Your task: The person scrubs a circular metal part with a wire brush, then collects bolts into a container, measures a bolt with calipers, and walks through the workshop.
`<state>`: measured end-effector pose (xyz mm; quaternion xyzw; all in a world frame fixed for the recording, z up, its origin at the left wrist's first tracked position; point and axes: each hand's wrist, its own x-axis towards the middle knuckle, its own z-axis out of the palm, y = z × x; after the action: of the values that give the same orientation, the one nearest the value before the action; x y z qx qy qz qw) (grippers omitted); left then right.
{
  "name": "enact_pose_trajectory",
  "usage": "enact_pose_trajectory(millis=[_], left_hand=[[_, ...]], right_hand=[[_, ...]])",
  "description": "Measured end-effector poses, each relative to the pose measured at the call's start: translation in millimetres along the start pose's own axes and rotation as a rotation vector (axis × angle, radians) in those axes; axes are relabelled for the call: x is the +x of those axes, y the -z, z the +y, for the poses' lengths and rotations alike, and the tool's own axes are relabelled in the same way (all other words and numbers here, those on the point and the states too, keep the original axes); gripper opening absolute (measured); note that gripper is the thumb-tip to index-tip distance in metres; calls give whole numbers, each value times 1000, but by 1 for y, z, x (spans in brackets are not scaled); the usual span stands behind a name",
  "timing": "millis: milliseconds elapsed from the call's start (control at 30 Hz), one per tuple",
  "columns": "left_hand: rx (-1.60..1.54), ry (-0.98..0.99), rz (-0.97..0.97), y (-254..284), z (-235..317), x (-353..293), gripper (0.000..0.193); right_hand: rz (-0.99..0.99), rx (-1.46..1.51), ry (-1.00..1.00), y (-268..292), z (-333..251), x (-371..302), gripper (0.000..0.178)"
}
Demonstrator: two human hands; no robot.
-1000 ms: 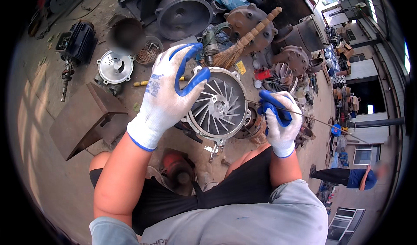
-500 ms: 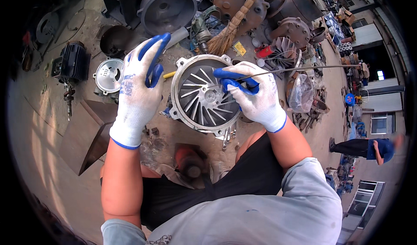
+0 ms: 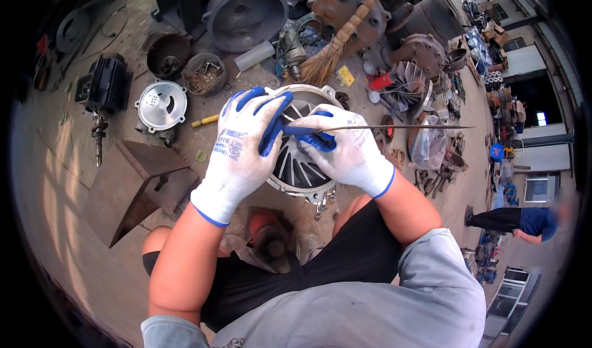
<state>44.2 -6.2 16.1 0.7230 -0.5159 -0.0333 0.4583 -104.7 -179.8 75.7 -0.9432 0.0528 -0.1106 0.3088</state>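
Between my knees stands a round metal housing (image 3: 296, 191) with lugs on its rim. Inside it lies a finned impeller (image 3: 300, 170), partly covered by my gloves. My right hand (image 3: 342, 141), in a white glove with blue-coated fingers, pinches a long thin dark metal rod (image 3: 407, 127) that points out to the right. Over the left part of the housing, my left hand (image 3: 246, 132) is gloved alike, its fingers bent and drawn in against the right fingertips. What the left fingers hold, if anything, is hidden.
Left of the housing lie a yellow-handled tool (image 3: 205, 121), a perforated round metal cover (image 3: 162, 105), an electric motor (image 3: 103, 82) and an angular steel piece (image 3: 132, 181). A straw broom (image 3: 339, 36) and large castings (image 3: 246, 15) stand beyond. A person (image 3: 524, 221) stands far right.
My left hand has come right and down from beside the housing to over it, its spread fingers now closing at the right fingertips. The right hand has shifted slightly left and lower with the rod.
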Motion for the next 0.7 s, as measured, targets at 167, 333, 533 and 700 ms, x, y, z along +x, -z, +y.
enact_pose_trajectory(millis=[167,333,533,700], left_hand=[[53,-19,-19,-10,-9,-4,59],[34,-5,-20,-12,-12,-4,54],[31,-20,-6,-12,-13,-3,51],[0,-19,-14,-11,-16,-6,50]], right_hand=[[36,-24,119,-6,7,-1,39],[48,-53,154,-9,5,-1,43],[46,-97,135,-7,0,1,37],[278,-115,89,31,-17,-4,34]])
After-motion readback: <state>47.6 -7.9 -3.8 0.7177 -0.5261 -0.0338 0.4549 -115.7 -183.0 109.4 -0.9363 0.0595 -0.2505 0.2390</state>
